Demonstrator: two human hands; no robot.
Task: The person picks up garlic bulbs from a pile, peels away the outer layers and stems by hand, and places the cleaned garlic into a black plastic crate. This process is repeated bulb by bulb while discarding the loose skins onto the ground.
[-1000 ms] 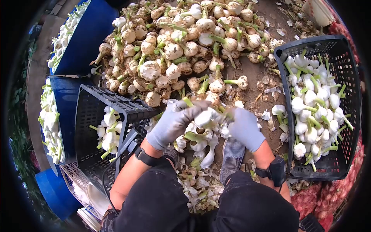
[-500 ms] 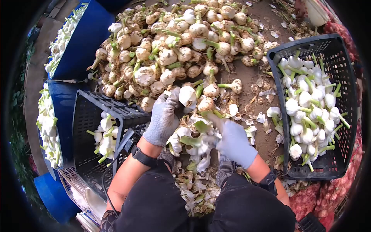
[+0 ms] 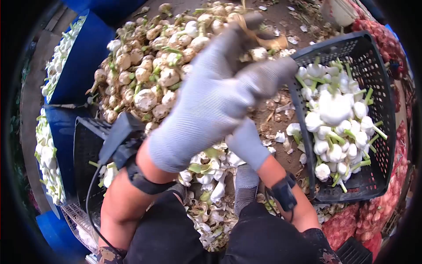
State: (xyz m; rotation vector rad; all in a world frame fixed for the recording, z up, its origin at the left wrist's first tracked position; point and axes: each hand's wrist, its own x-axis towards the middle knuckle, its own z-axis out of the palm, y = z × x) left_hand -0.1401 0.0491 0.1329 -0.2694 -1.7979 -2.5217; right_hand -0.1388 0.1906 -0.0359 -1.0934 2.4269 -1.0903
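My left hand [image 3: 206, 97], in a grey glove, reaches across the middle with its fingers spread and nothing held in them. A large, blurred white garlic bulb [image 3: 335, 107] appears over the right black crate [image 3: 303, 147], apart from the hand. Beneath my left hand, my gloved right hand [image 3: 249, 145] shows only in part; its fingers are hidden. Beyond the left fingers is a blurred tan strip [image 3: 273, 43]. Behind my left hand lies a heap of soil-stained garlic [image 3: 145, 72]. White peelings [image 3: 213, 224] cover the ground between the feet.
Cleaned garlic with green stems fills much of the right crate. Another black crate [image 3: 83, 147] stands at the left, beside blue containers [image 3: 66, 132] of garlic. Red net sacks [image 3: 378, 215] lie at the right. Dark devices with a cable are strapped to the forearms.
My left hand has swung up and right from the heap's edge, and the bulb has left its fingers. My right hand is now largely covered. The view has shifted slightly.
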